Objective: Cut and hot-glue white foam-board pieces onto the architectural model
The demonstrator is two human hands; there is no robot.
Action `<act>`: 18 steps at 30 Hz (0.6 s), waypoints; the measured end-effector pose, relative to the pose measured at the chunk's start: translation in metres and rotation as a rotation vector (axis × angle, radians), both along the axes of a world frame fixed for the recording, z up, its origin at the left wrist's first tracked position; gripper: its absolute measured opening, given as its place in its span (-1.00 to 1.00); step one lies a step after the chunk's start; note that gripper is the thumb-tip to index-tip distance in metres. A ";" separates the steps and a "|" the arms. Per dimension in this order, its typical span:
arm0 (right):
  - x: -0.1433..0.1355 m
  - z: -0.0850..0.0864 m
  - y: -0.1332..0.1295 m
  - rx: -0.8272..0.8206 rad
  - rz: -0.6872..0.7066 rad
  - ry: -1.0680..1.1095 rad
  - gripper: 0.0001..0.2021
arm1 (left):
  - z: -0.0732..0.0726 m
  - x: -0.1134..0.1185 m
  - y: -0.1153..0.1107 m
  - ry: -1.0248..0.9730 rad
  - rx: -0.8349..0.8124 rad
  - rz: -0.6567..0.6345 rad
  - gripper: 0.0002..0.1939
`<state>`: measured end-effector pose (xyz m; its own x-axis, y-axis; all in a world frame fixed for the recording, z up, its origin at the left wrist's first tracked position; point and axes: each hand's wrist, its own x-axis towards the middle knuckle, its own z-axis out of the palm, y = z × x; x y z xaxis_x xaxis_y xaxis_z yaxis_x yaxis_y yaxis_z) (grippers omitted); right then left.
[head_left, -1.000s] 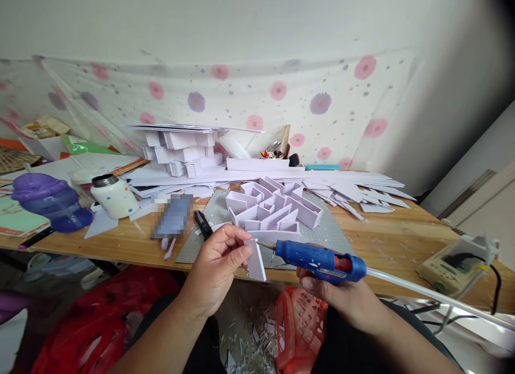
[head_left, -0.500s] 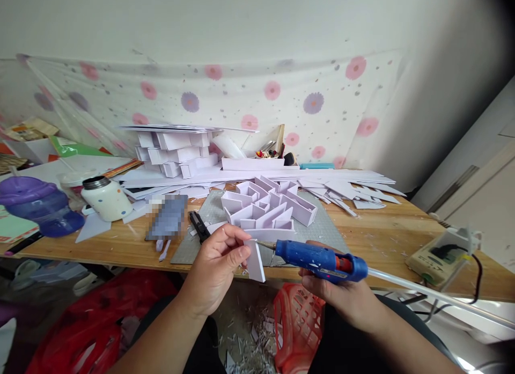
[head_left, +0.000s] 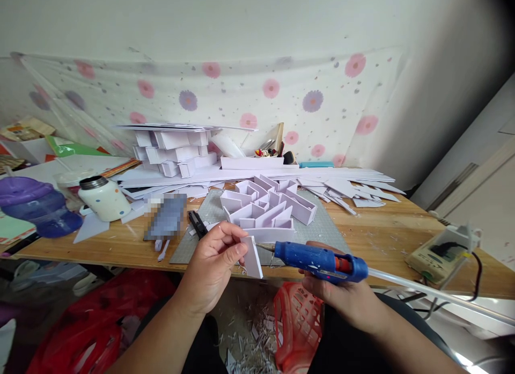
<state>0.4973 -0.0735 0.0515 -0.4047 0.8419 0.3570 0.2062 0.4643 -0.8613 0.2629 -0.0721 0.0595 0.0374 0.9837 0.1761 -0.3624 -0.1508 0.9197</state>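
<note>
In front of a white partitioned model (head_left: pixel 265 234), fingers of the left hand (head_left: pixel 213 272) pinch a white strip (head_left: pixel 253 260), its long axis slanting down rightward; those of the right hand (head_left: pixel 341 296) grip a leftward-pointing blue glue gun (head_left: pixel 308 259).

Left hand (head_left: pixel 217 261): bare to the fingertips.
Left forearm (head_left: pixel 163 328): bare behind that hand.
Right hand (head_left: pixel 344 296): bare.
Right forearm (head_left: pixel 398 334): likewise.
Legwear (head_left: pixel 348 344): black, below both hands.

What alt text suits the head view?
Left hand holds a flat white board piece; right hand aims a blue plastic glue gun at its edge. Beyond, an angular white walled structure stands on a grey cutting mat on a wooden table.
</note>
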 end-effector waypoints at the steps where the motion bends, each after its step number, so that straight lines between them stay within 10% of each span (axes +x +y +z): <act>1: 0.000 0.001 0.000 -0.001 0.000 -0.005 -0.72 | 0.000 0.000 0.000 -0.002 0.000 0.001 -0.83; 18: -0.004 0.007 -0.002 0.068 -0.001 -0.052 -0.75 | 0.004 -0.008 0.002 -0.052 0.025 0.098 -0.83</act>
